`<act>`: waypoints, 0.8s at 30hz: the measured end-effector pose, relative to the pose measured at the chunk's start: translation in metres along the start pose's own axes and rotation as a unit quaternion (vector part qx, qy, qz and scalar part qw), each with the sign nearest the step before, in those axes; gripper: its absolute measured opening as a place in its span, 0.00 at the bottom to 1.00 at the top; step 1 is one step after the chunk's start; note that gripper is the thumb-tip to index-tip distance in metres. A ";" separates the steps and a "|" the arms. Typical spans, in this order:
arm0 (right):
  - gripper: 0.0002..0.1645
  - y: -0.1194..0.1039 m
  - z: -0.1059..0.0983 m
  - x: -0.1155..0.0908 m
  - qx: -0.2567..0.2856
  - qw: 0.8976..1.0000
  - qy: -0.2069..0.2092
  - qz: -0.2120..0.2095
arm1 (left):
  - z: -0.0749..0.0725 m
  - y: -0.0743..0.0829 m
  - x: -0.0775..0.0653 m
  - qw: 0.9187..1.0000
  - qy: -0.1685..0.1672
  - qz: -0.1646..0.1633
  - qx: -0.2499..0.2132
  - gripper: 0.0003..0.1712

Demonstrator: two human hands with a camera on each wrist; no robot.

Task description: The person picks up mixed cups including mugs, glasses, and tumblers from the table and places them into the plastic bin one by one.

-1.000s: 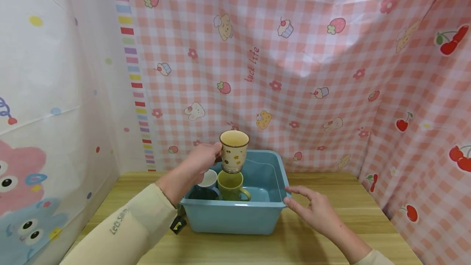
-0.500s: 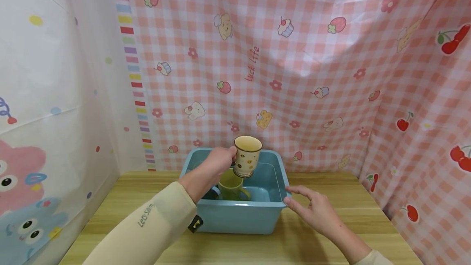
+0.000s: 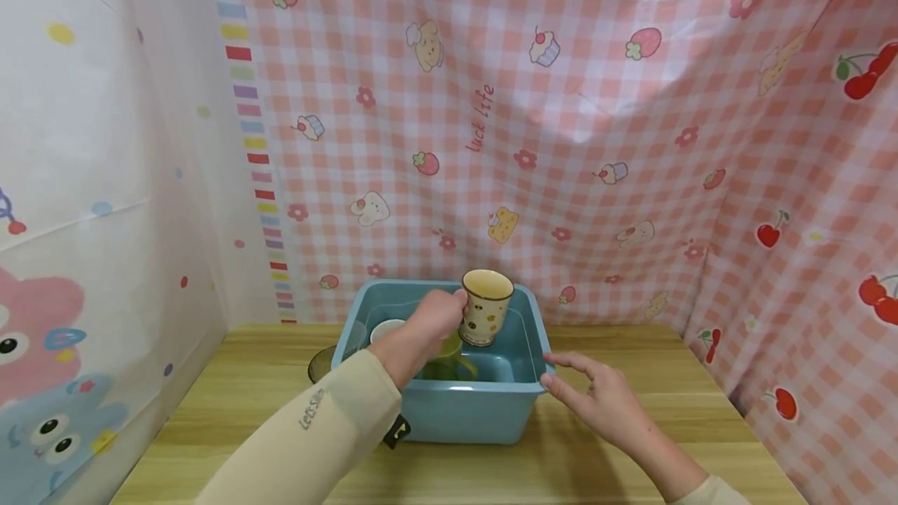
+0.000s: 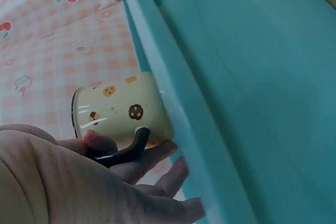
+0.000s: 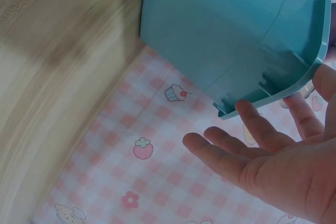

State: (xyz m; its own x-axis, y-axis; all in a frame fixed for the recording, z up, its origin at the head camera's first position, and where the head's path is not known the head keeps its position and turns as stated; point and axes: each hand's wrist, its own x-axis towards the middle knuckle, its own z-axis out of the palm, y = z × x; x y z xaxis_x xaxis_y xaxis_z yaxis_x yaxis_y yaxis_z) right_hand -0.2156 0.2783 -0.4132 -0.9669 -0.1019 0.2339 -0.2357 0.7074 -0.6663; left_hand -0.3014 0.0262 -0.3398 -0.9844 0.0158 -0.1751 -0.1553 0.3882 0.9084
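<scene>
A cream mug (image 3: pixel 486 310) with a brown rim and cookie-like spots hangs upright over the right half of a blue plastic basin (image 3: pixel 470 415). My left hand (image 3: pixel 429 324) grips it by its dark handle (image 4: pixel 123 156), thumb on top in the left wrist view. Beneath that hand, an olive-green mug (image 3: pixel 449 361) stands in the basin, partly covered by my arm. My right hand (image 3: pixel 606 404) is at the basin's right front corner, with thumb and fingertips at the rim and fingers loosely extended. In the right wrist view those fingers (image 5: pixel 257 124) lie along the rim's outer side.
White-rimmed cup (image 3: pixel 387 327) sits in the basin's left part, mostly behind my left arm. A brown translucent round object (image 3: pixel 320 365) is on the wooden table (image 3: pixel 231 404) left of the basin. Pink checked cloth (image 3: pixel 533 115) hangs close behind the table.
My left hand has carried the cream mug rightward and slightly down, from over the green mug to over the basin's right half. My right hand has stayed at the rim.
</scene>
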 end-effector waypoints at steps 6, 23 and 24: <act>0.25 -0.001 0.000 0.000 0.000 1.000 0.001 0.003 | 0.012 -0.004 0.002 1.000 -0.005 -0.006 -0.011 0.23; 0.26 -0.001 0.001 -0.001 0.005 1.000 0.002 -0.003 | 0.036 -0.019 0.008 1.000 -0.003 -0.018 -0.015 0.22; 0.26 -0.001 0.001 -0.001 0.007 1.000 0.001 -0.001 | 0.037 -0.019 0.008 1.000 -0.004 -0.019 -0.017 0.22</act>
State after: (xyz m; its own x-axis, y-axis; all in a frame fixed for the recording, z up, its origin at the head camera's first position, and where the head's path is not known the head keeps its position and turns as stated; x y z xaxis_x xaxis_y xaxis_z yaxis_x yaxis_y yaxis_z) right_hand -0.2146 0.2772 -0.4131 -0.9662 -0.1019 0.2370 -0.2393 0.6973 -0.6757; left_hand -0.3036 0.0526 -0.3729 -0.9771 0.0086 -0.2127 -0.1956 0.3580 0.9130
